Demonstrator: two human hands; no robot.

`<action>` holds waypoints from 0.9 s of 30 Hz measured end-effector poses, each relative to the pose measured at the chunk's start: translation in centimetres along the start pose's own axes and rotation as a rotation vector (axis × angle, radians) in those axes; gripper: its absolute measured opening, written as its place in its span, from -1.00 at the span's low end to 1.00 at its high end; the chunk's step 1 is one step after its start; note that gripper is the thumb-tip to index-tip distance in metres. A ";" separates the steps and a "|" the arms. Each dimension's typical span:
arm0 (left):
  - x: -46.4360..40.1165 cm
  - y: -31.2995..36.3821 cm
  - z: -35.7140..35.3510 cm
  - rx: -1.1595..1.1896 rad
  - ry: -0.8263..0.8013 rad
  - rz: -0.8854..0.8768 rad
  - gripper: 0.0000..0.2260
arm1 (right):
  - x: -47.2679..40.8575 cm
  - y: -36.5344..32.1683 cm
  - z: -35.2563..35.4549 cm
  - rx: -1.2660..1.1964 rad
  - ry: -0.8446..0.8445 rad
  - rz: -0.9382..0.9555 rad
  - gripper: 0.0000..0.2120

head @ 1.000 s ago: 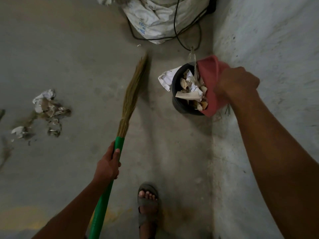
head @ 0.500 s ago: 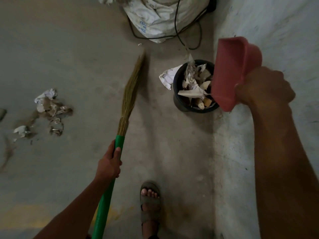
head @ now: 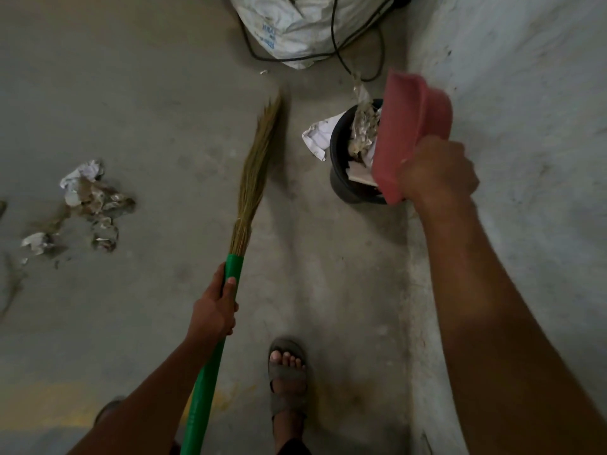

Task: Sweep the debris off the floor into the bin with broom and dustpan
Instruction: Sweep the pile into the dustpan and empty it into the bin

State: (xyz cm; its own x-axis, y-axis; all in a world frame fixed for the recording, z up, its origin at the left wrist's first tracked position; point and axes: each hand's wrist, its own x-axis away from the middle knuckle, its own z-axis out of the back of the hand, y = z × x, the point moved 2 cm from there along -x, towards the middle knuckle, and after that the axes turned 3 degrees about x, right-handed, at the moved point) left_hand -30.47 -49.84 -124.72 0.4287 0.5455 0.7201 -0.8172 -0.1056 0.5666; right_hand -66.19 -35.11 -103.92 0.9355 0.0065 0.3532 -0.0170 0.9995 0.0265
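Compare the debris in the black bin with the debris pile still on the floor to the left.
The debris in the bin is heaped above the rim of the black bin, partly hidden by the red dustpan; the floor pile is spread flat and in full view. The binned debris sits by the wall, the floor pile out in the open. Both are crumpled pale paper scraps.

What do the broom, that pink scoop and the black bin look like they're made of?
Broom: dry straw-coloured plant fibres bundled into a green handle, glossy like plastic or a plastic wrap. Dustpan: probably moulded plastic, one even matte pink with rounded edges. Bin: likely black plastic, smooth with a slight sheen; the dim light leaves this open.
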 end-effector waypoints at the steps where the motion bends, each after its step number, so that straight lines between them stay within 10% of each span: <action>1: -0.1 -0.1 0.0 -0.005 0.003 -0.004 -0.52 | -0.4 -0.3 -1.3 0.002 -0.012 -0.017 -0.51; 27: 2.5 1.5 1.0 -0.020 -0.007 -0.099 -0.51 | 3.6 1.8 -3.4 -0.187 0.028 -0.101 -0.52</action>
State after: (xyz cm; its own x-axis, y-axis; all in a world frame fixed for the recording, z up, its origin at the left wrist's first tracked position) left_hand -30.23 -49.51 -121.72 0.5103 0.5470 0.6636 -0.7783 -0.0344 0.6269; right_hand -61.69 -33.15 -105.78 0.9386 -0.0958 0.3314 0.1407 0.9835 -0.1141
